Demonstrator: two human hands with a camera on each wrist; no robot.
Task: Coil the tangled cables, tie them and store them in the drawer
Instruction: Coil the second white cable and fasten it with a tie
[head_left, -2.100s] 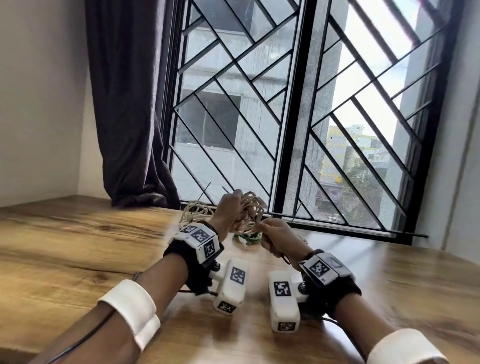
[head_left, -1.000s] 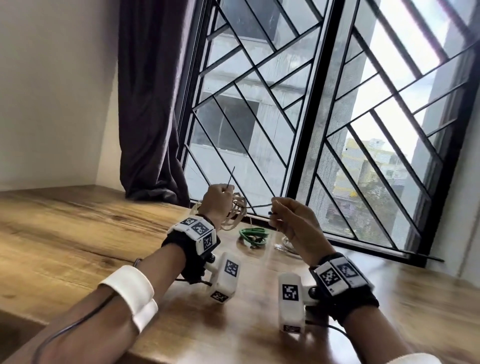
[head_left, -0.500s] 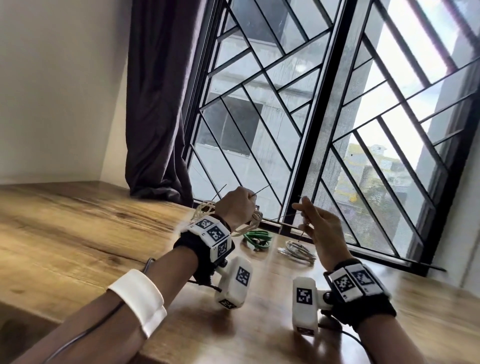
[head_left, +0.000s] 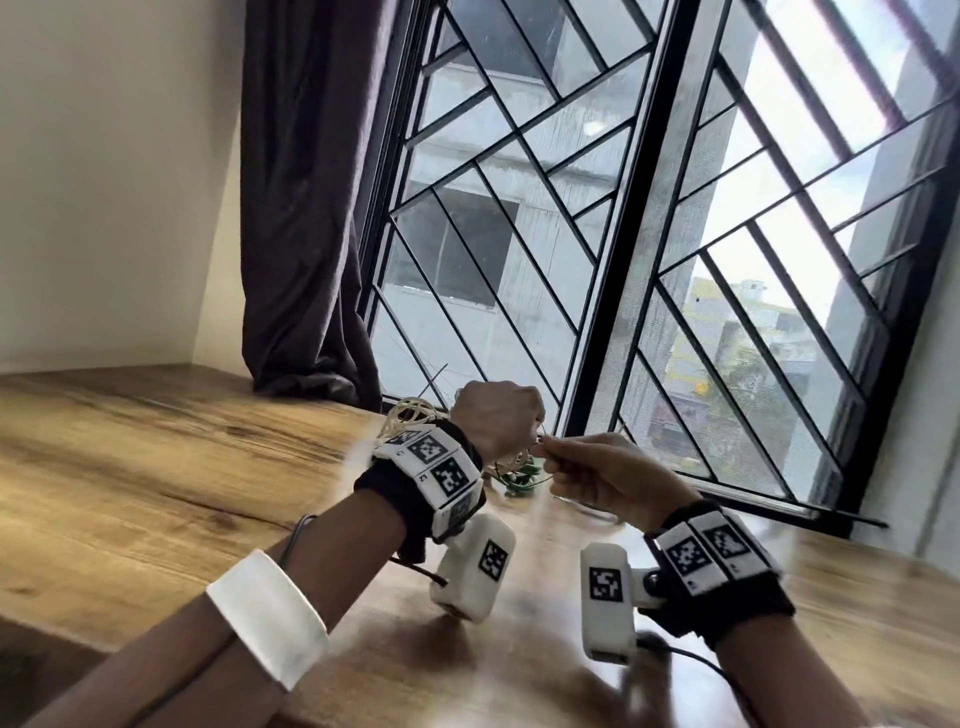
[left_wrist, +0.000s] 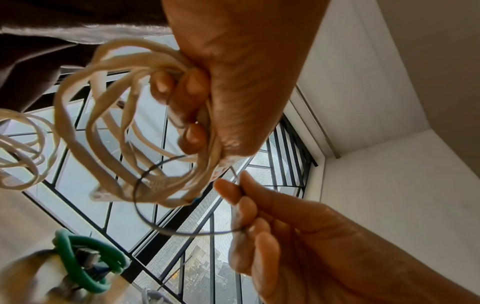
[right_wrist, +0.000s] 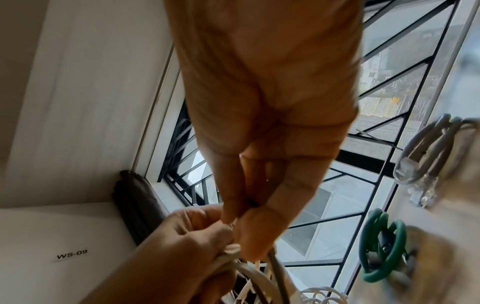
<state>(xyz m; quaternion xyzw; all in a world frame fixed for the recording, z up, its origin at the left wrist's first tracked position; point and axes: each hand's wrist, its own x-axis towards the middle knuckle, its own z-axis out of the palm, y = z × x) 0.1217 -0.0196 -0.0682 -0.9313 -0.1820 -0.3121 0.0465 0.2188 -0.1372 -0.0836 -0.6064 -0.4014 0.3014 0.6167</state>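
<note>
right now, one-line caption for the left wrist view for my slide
Left hand grips a coiled cream cable while the right hand pinches a thin black tie looped around it.

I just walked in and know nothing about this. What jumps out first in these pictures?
Two hands meet above a wooden table by a big barred window. The left hand grips a bundle of cream cable loops, and the right hand pinches a thin dark tie looped around them. A coiled green cable and a grey cable lie near the window.
</note>
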